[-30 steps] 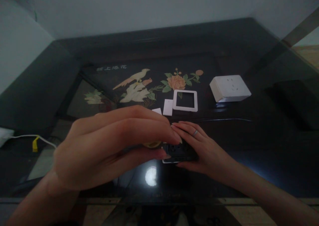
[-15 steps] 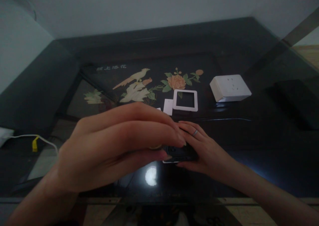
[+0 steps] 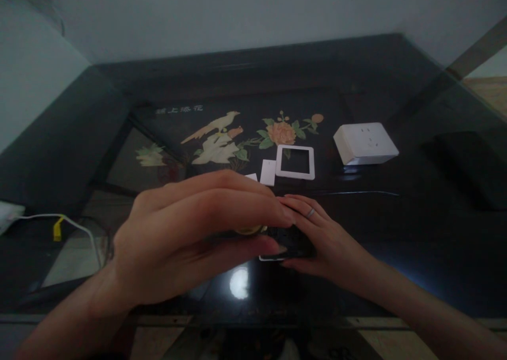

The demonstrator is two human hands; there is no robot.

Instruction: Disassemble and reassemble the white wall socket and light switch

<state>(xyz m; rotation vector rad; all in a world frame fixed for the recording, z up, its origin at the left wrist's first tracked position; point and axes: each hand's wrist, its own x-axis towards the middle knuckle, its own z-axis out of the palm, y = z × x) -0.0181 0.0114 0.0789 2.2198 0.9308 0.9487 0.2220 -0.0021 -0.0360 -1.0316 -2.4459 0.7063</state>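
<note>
My right hand (image 3: 317,228), with a ring on one finger, grips a wall socket (image 3: 291,243) on the table. Its dark back faces up, and a thin white rim shows at the near edge. Above the socket's left side, my left hand (image 3: 206,233) is closed in a pinch round a small yellowish thing (image 3: 249,230). Most of that thing is hidden behind the fingers, so its kind cannot be made out. Beyond the hands lie a white square frame (image 3: 278,163) and a small white plate (image 3: 268,172), with another white piece (image 3: 251,177) partly covered by my left hand.
A white box (image 3: 366,140) with a socket pictured on top stands at the right on the glossy dark table (image 3: 356,74). A white cable (image 3: 79,225) with a yellow tag (image 3: 57,229) runs along the left. A dark flat object (image 3: 471,167) lies far right.
My left hand has shifted slightly right and its thumb has moved along over the socket, showing more of the yellowish thing. My right hand keeps its hold in nearly the same place.
</note>
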